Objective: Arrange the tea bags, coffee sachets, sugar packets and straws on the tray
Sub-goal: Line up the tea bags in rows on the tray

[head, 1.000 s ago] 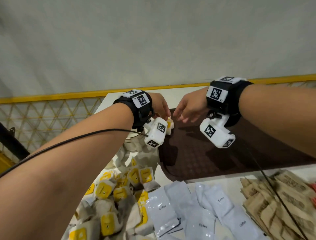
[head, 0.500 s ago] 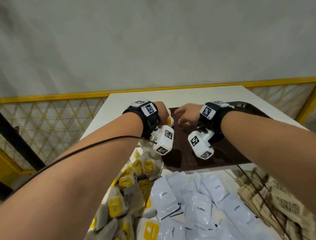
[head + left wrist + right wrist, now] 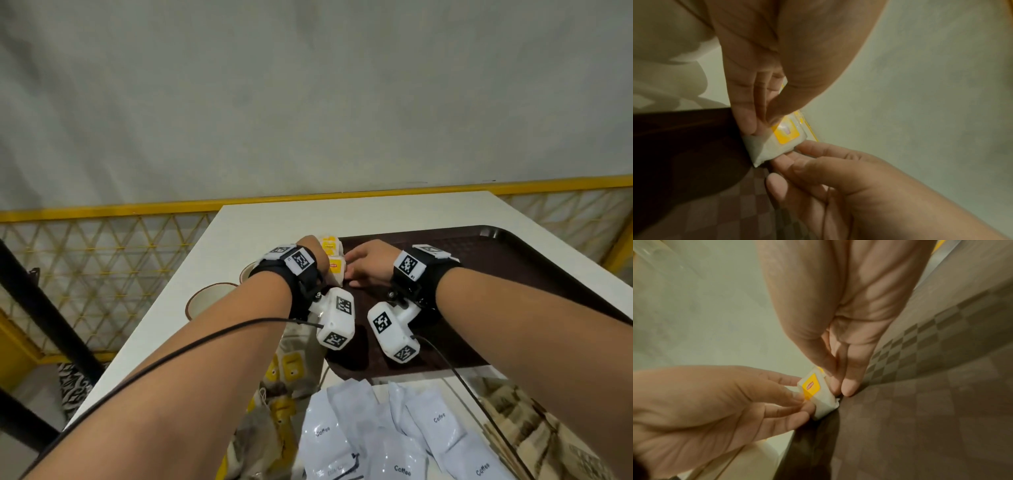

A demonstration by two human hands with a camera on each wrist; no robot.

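In the head view the dark brown tray (image 3: 513, 260) lies in the right centre of the frame on a white table (image 3: 260, 226), its far left corner just where both hands meet. The tray's raised rim curves round at the upper right, and its checkered floor lies bare across the centre and right. Beyond the tray a band of white tabletop runs to the table's far edge, with a yellow mesh railing (image 3: 102, 246) behind it.

The left hand (image 3: 310, 248) grips a small stack of tea bags (image 3: 332, 263) at the tray's left rim, thumb and fingers curled round them in the left wrist view, where the stack (image 3: 777, 142) stands on edge with a corner down on the tray's rim. The right hand (image 3: 368, 265) meets the stack from the tray side: its straight fingertips (image 3: 847, 386) press the side of the tea bags (image 3: 818, 395) and touch the tray floor. The bags are white paper sachets with a yellow square label carrying a small red mark.

At the lower left of the head view lies a heap of loose tea bags (image 3: 287, 373); white coffee sachets (image 3: 394, 438) printed "Coffee" fill the lower centre, and brown paper packets (image 3: 534, 431) lie at the lower right. Two paper cups (image 3: 209, 298) stand left of the tray.
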